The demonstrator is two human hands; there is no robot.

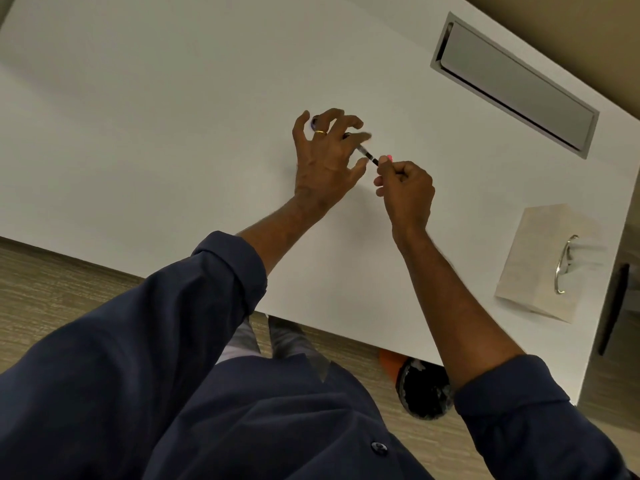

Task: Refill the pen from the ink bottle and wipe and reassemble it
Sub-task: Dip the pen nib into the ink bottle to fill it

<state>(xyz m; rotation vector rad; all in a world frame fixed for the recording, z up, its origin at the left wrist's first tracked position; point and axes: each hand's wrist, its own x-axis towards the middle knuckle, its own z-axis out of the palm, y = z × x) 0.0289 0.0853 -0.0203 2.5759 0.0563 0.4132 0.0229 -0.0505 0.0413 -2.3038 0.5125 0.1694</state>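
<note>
we see the right hand [407,188] pinching the pink-ended pen [366,154] shut between thumb and fingers, its long axis running up-left out of the grip toward the left hand [325,157], which is nearer the dark thing we take for the ink bottle [316,120]. the left hand is clawed over that bottle with fingers spread, bottle mostly hidden, so we cannot tell if it truly grips. all on a white desk [173,133], grey cable hatch [516,83] far right, folded paper [533,258] with a curved metal piece [564,265] well apart to the right, carpet [52,296] below.
</note>
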